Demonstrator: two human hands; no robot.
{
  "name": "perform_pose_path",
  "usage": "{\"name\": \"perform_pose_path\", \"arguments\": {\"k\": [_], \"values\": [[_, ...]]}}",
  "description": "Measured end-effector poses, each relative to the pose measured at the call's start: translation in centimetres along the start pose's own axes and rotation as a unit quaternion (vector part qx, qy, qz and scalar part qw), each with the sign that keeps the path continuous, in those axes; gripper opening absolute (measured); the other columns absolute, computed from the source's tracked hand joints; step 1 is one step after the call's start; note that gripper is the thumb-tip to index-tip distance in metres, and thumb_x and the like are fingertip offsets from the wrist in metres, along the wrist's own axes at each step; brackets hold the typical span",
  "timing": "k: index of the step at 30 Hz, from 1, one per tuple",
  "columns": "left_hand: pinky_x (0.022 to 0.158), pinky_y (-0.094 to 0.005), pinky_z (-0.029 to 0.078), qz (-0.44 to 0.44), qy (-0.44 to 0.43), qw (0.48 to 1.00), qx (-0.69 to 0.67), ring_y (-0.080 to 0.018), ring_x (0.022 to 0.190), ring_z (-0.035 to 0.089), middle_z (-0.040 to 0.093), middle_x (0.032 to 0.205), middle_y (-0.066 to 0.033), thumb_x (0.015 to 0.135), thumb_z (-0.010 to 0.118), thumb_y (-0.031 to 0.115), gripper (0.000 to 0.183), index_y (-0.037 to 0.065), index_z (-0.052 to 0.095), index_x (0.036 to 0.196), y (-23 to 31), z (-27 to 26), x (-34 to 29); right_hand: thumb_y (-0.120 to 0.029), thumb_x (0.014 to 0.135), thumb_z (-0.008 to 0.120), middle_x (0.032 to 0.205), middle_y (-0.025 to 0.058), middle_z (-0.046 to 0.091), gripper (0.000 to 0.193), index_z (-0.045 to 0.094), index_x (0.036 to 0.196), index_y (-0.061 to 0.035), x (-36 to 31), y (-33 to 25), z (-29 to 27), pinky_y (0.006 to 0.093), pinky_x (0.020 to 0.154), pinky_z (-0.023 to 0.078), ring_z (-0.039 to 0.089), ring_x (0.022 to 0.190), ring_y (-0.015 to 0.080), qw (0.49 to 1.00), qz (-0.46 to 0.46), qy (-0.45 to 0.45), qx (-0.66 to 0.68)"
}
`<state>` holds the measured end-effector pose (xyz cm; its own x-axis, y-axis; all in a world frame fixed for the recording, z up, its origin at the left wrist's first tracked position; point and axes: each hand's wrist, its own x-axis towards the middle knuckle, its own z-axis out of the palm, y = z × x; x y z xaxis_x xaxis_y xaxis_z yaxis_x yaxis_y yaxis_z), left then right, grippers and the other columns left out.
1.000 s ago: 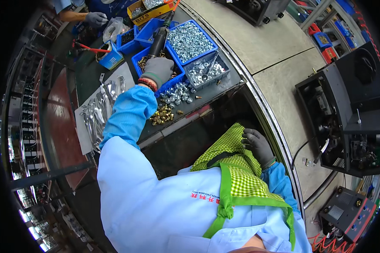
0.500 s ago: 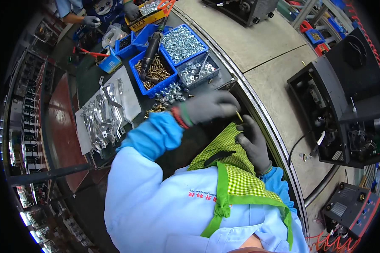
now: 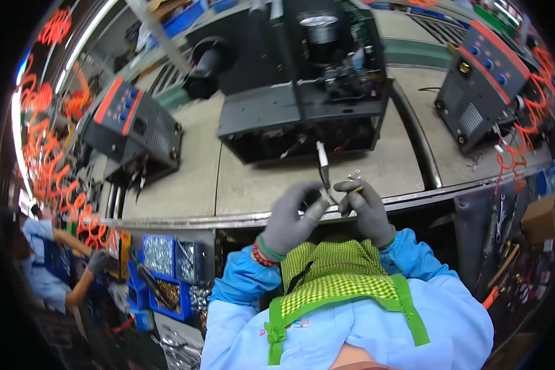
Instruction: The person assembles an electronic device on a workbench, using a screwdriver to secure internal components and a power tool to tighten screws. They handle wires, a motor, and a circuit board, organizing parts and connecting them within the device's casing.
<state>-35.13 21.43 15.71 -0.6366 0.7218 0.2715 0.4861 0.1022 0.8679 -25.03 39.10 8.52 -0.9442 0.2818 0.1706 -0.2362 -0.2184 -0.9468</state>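
Note:
Both my grey-gloved hands are together at the near metal edge of the bench. My left hand is closed, thumb and fingertips pinched at the lower end of a black cable with a white sleeve. The cable comes out of the open front of a large black machine housing. Just to the right, my right hand is closed on a thin brass-coloured screw, pinched between thumb and fingers. The fingers partly hide the cable's end.
Small metal fasteners lie on the bench beyond my right hand. Grey machines with orange-edged panels stand left and right. Blue bins of hardware sit lower left, near a co-worker's gloved hand. Orange coiled hoses hang at both sides.
My view has swung right, from the hardware bins to the black housing. Both hands have moved to the bench edge. The screw stays in my right hand, and my left hand has reached the cable.

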Motion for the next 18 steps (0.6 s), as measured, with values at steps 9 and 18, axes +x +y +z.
{"name": "perform_pose_path", "arguments": {"k": [9, 18], "values": [[0.109, -0.0536, 0.028, 0.213, 0.122, 0.801, 0.547, -0.0427, 0.131, 0.035, 0.039, 0.141, -0.0226, 0.075, 0.071, 0.028, 0.066, 0.019, 0.048, 0.136, 1.5, 2.0, 19.8, -0.019, 0.099, 0.051, 0.098, 0.0054, 0.063, 0.028, 0.053, 0.123, -0.0039, 9.2, 1.6, -6.3, 0.025, 0.07, 0.052, 0.062, 0.084, 0.0128, 0.984, 0.055, 0.084, 0.15], [0.106, -0.0536, 0.029, 0.147, 0.101, 0.815, 0.551, -0.0352, 0.115, 0.051, 0.054, 0.12, -0.019, 0.074, 0.072, 0.041, 0.06, 0.019, 0.053, 0.126, -1.6, 3.5, 22.2, -0.007, 0.085, 0.06, 0.084, 0.0116, 0.067, 0.008, 0.062, 0.088, -0.0002, 15.4, 6.1, -8.5, 0.0338, 0.061, 0.052, 0.064, 0.072, 0.0229, 0.853, -0.164, 0.18, -0.461]]}}
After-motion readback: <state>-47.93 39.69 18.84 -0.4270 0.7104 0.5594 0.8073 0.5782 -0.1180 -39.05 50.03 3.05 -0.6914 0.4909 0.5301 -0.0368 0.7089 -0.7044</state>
